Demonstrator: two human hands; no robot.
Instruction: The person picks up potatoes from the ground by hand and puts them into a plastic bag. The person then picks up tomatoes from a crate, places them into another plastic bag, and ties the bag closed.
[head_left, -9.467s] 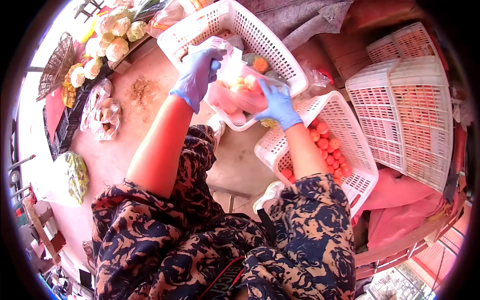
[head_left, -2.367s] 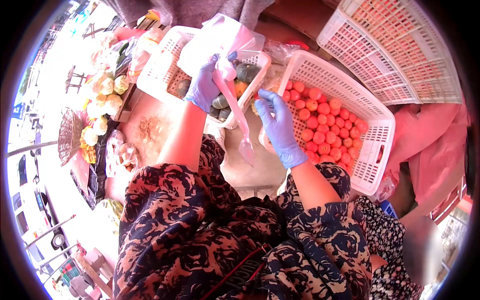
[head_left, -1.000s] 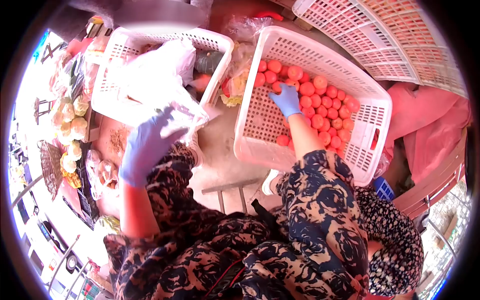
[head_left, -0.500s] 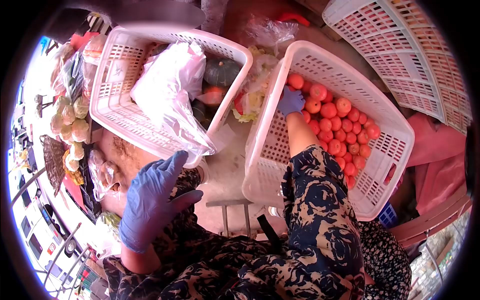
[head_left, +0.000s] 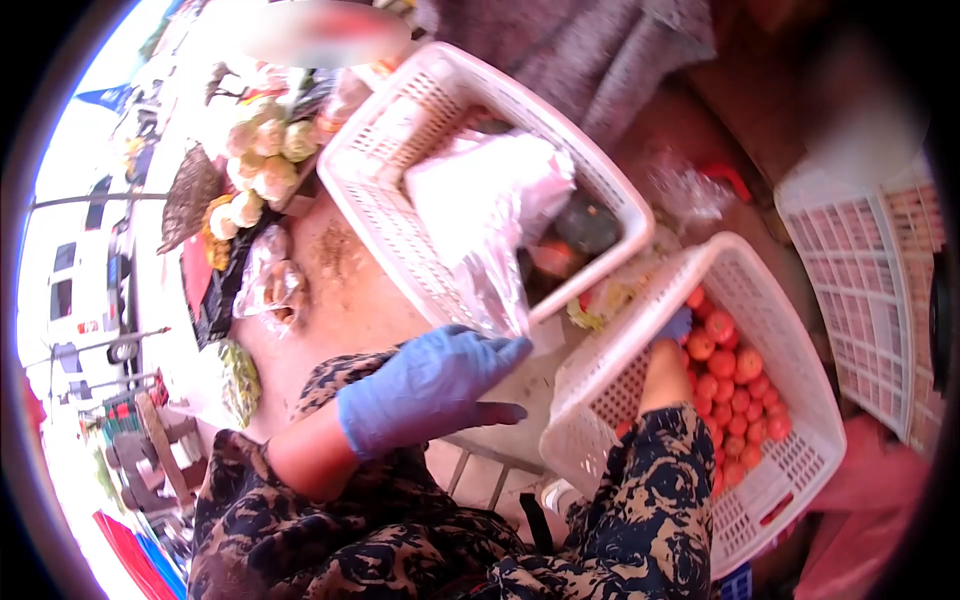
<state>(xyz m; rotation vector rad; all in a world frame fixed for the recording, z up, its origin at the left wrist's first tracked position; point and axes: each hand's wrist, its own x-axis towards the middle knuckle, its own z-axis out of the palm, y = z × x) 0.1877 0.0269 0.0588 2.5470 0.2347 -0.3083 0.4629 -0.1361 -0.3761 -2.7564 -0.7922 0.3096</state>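
My left hand, in a blue glove, is open in the air below the left crate, thumb apart from the fingers, with nothing in it. Just above its fingertips lies the twisted end of a pale plastic bag. That bag rests in a white crate on top of dark green squashes. My right hand, also gloved, reaches into a second white crate at the upper end of the red tomatoes. The crate's wall hides most of it, so its fingers do not show.
A tall white crate stands at the right. Cabbages, a wicker basket and bagged produce are at the left. Leafy scraps lie between the two crates. A metal bar frame is by my feet.
The view has turned, shifting the crates rightward. My left hand let go of the pale bag, which now lies on the squashes. My right hand has moved down into the tomato crate.
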